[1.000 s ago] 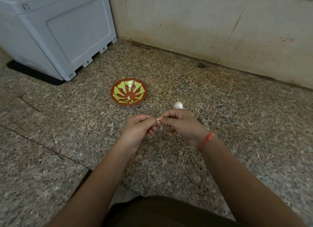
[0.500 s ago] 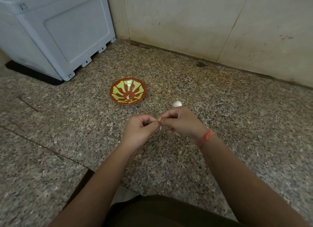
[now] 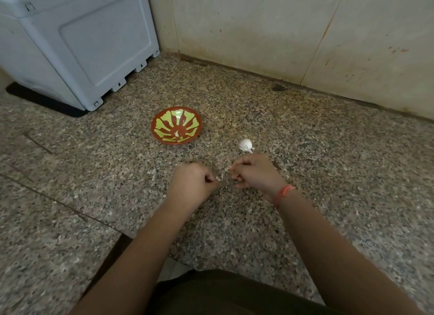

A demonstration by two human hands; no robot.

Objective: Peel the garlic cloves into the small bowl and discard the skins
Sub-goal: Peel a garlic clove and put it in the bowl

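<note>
A small red bowl (image 3: 156,136) with a green leaf pattern sits on the speckled stone floor, with one pale peeled clove (image 3: 176,133) at its bottom. A white garlic bulb (image 3: 245,145) lies to the bowl's right, just beyond my right hand. My left hand (image 3: 192,184) is curled and pinches a pale scrap of garlic skin (image 3: 218,178) at its fingertips. My right hand (image 3: 256,173) pinches a small garlic clove (image 3: 230,168), mostly hidden by the fingers. A small gap separates the two hands.
A grey plastic box (image 3: 82,44) stands at the back left on a dark mat. A tiled wall (image 3: 281,32) closes the back, with a dark spot (image 3: 278,87) on the floor near its foot. My lap (image 3: 223,291) fills the bottom edge.
My hands were pressed together on the clove; now they have pulled apart, the left going down-left with a scrap of skin. The bulb shows fully.
</note>
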